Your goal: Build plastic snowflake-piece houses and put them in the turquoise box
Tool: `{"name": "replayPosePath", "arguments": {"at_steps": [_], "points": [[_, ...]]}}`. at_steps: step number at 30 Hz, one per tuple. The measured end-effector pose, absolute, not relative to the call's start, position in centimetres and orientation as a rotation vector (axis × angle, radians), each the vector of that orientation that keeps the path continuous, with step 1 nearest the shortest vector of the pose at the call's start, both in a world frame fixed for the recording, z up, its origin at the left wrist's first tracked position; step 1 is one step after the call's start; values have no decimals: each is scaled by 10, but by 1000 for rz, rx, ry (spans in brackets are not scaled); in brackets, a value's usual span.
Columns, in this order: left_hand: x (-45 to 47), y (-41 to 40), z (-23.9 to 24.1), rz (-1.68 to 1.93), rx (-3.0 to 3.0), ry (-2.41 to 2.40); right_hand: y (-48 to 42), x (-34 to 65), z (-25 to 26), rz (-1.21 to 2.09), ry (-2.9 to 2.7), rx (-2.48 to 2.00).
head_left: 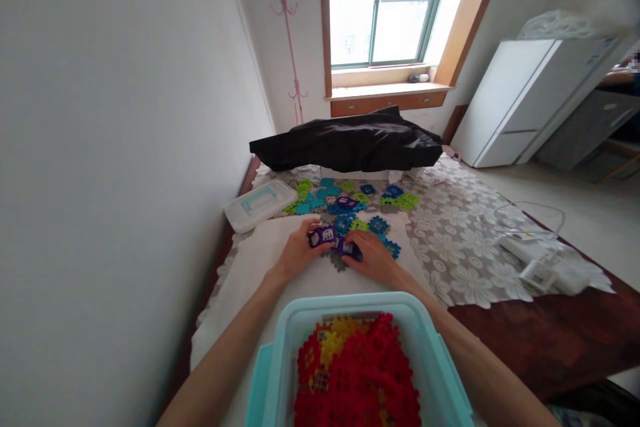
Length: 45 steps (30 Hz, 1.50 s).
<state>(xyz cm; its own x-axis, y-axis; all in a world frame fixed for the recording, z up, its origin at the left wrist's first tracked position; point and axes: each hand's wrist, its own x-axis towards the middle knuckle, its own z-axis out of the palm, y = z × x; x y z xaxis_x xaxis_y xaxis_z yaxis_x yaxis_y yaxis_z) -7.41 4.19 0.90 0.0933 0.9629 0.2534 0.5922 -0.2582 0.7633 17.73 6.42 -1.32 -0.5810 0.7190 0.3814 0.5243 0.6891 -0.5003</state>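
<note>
Purple interlocking plastic tiles [327,235] with notched edges and small window cut-outs lie between my two hands. My left hand [301,248] has its fingers and thumb closed on the left end of them. At their right end, my right hand [373,255] grips a dark purple tile [353,250]. A grey notched tile [340,262] pokes out below, between the hands. Just beyond lie blue tiles [344,223], a lime-green tile [359,225] and a dark blue tile [379,224]. Whether the purple tiles are joined I cannot tell.
A turquoise-rimmed bin [350,300] of red tiles [350,373] and yellow tiles [337,337] stands close in front of me. Its lid [261,205] lies left. Beyond are more tiles [314,199] and a black plastic sheet [350,143]. A white device [545,267] with a cable sits right.
</note>
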Motion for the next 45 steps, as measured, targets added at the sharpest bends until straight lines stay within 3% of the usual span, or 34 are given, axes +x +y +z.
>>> {"name": "replayPosePath", "arguments": {"at_steps": [14,45], "points": [[-68,36,12,788,2179,1460,66,181,-14,516,-2101,-926],[-69,38,12,853,1991,1271,65,180,-15,468,-2334,-785]]}}
